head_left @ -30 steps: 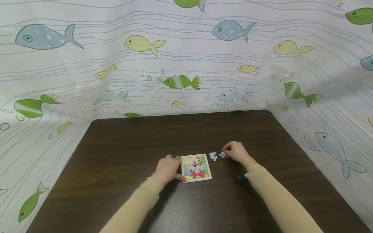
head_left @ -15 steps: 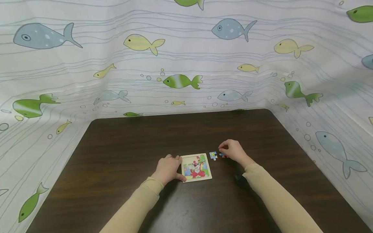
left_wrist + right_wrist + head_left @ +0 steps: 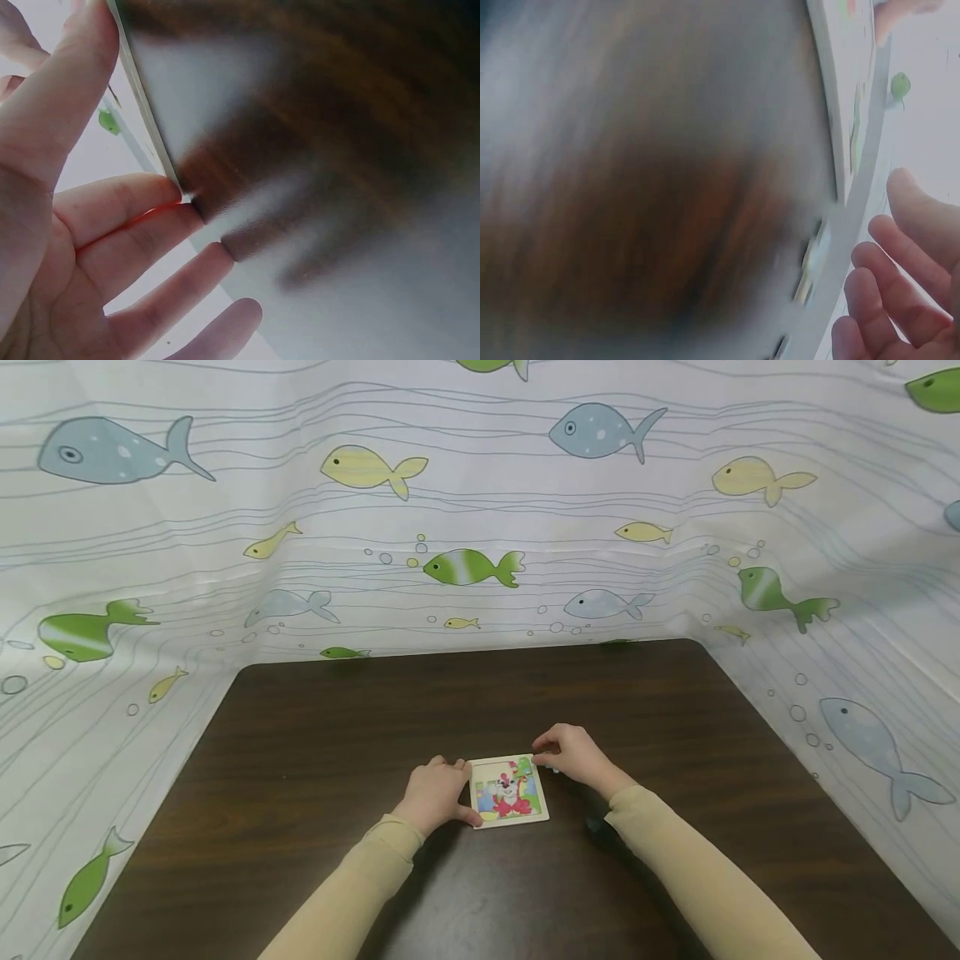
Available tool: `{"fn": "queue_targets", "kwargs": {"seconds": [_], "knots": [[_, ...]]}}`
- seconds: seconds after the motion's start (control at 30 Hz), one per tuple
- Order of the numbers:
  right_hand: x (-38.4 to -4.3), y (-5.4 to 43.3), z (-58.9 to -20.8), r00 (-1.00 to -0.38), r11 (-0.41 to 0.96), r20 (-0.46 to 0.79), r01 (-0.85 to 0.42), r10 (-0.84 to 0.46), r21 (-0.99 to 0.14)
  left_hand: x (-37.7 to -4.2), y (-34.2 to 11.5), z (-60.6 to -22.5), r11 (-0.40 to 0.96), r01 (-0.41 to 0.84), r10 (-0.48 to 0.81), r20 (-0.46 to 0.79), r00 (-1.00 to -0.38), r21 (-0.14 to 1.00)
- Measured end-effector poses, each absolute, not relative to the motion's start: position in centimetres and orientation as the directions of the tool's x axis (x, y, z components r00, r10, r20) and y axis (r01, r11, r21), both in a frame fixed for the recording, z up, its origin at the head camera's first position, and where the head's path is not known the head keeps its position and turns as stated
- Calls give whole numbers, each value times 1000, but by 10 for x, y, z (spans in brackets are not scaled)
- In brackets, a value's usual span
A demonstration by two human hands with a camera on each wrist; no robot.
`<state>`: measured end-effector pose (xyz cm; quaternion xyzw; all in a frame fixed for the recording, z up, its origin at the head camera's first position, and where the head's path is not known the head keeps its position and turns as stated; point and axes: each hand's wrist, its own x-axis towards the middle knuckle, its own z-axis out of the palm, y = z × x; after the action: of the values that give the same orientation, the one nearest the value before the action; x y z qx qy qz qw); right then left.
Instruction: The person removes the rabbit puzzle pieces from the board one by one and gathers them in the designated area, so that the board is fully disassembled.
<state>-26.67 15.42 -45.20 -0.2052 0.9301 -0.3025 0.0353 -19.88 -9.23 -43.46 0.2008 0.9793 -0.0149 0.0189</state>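
Your left hand (image 3: 435, 797) spreads along the puzzle tray (image 3: 490, 772), seemingly steadying it; your right hand (image 3: 577, 756), fingers parted around nothing, hovers near a loose puzzle piece (image 3: 812, 259).

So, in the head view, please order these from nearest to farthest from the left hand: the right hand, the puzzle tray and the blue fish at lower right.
1. Puzzle tray: touching the left hand.
2. Right hand: by the tray's far right corner.
3. Blue fish: printed on the cloth, far right.
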Motion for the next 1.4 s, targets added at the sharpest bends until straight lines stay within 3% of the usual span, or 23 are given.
{"fn": "queue_targets", "kwargs": {"seconds": [0.2, 0.63, 1.4], "knots": [[-259, 139, -451, -866, 715, 54, -444, -497, -540, -197, -91, -435, 921, 389, 388, -47, -920, -24], [-256, 122, -447, -837, 732, 10, -484, -547, -479, -200, -98, -434, 928, 370, 366, -88, -927, -38], [-254, 117, -448, -882, 775, 19, -423, -470, -470, -197, -100, -431, 915, 397, 393, -67, -917, -64]]}}
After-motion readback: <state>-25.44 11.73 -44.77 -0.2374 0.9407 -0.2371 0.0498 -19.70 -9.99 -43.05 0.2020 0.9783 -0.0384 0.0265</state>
